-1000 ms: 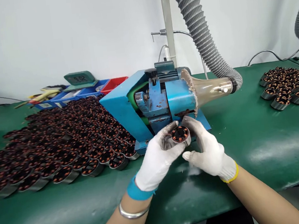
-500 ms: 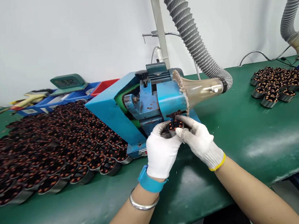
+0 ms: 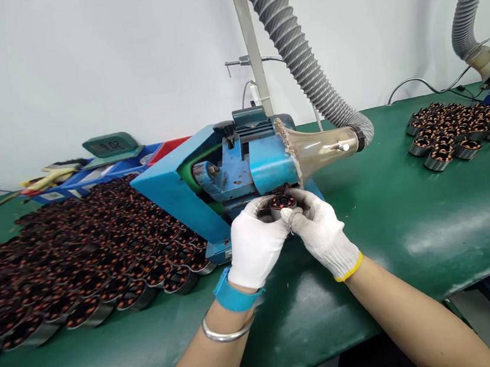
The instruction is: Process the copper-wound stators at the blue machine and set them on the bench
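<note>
Between my two gloved hands is a motor stator (image 3: 282,204), a short metal ring with a black inside and copper-coloured spots. My left hand (image 3: 256,238) grips its left side, fingers closed. From the right, my right hand (image 3: 315,222) closes round it, with the thumb at the near rim. Both hands hold the stator at the front of a blue belt machine (image 3: 271,162). The stator's far edge sits close under the machine's blue cover; whether it touches anything there is hidden. A clear funnel (image 3: 321,145) adjoins the cover on the right.
Many similar stators (image 3: 103,266) crowd the left of the green table (image 3: 390,201). A smaller group (image 3: 440,136) stands at the far right. A grey hose (image 3: 295,46) drops to the funnel. Behind on the left are blue bins (image 3: 105,171) and a digital clock (image 3: 110,145).
The whole view has shifted slightly, so the machine and hands appear a little further left. Both hands keep their hold on the stator at the machine's front.
</note>
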`<move>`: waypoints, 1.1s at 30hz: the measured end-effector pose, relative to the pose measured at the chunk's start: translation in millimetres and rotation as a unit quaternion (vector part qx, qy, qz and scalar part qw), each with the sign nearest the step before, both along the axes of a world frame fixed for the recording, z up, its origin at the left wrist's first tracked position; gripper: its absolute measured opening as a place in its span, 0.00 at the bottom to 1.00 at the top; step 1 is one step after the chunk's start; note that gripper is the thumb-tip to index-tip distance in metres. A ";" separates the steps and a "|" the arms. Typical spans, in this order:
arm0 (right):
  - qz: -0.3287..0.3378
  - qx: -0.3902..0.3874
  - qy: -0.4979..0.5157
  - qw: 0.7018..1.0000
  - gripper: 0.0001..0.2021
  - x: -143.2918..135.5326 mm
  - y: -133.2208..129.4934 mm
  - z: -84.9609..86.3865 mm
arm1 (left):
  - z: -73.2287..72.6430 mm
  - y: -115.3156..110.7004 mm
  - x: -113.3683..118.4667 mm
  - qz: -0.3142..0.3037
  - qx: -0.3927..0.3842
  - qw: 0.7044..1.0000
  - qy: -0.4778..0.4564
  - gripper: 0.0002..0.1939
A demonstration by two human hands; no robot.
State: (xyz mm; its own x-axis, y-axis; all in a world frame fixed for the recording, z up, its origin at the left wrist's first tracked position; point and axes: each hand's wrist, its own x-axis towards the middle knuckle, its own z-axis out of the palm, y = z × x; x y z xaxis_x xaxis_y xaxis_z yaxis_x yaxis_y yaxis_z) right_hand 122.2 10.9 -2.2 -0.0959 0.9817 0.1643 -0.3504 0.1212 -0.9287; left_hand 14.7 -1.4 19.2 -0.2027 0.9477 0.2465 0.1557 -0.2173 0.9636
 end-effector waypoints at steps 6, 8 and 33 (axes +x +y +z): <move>-0.014 0.005 0.002 1.000 0.23 -3.5 -3.6 -0.4 | 5.3 0.8 -1.6 -0.025 -0.013 0.999 -0.020 0.17; -0.016 0.011 -0.002 1.000 0.22 -3.8 -3.8 0.2 | 7.0 1.4 -1.5 -0.026 -0.009 1.000 -0.010 0.17; 0.001 -0.082 -0.077 0.994 0.20 16.9 -16.9 -1.5 | -26.6 -32.2 -3.4 0.006 -0.020 0.997 -0.069 0.31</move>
